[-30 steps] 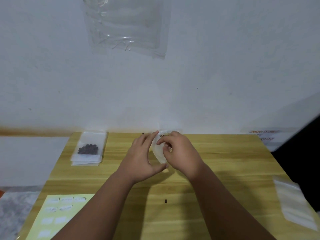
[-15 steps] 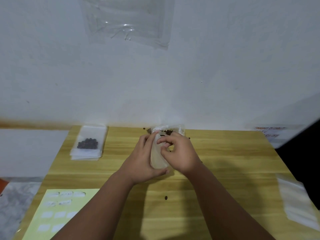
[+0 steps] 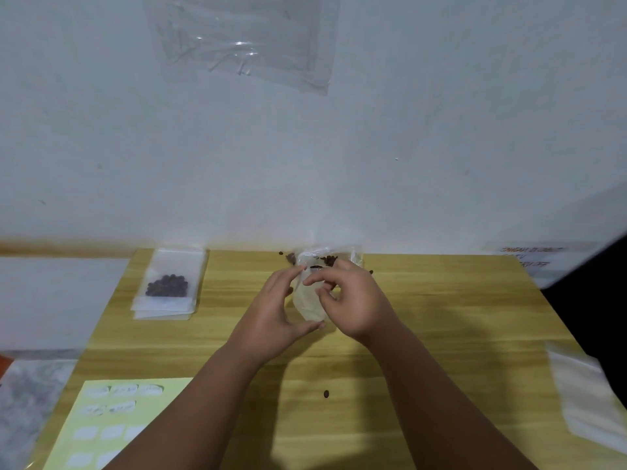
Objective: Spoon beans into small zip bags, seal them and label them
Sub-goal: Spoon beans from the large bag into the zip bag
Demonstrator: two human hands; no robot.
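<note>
Left hand and right hand pinch a small clear plastic zip bag, perhaps empty, at twelve o'clock.

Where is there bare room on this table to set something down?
Widest bare wood: between the right hand and the empty zip bags at the right edge. A narrower strip lies between the filled bean bags and the left hand. Crowded: the far middle, around both hands, the small zip bag and scattered beans.

Glossy clear plastic zip bag, matt wood-grain table.
</note>
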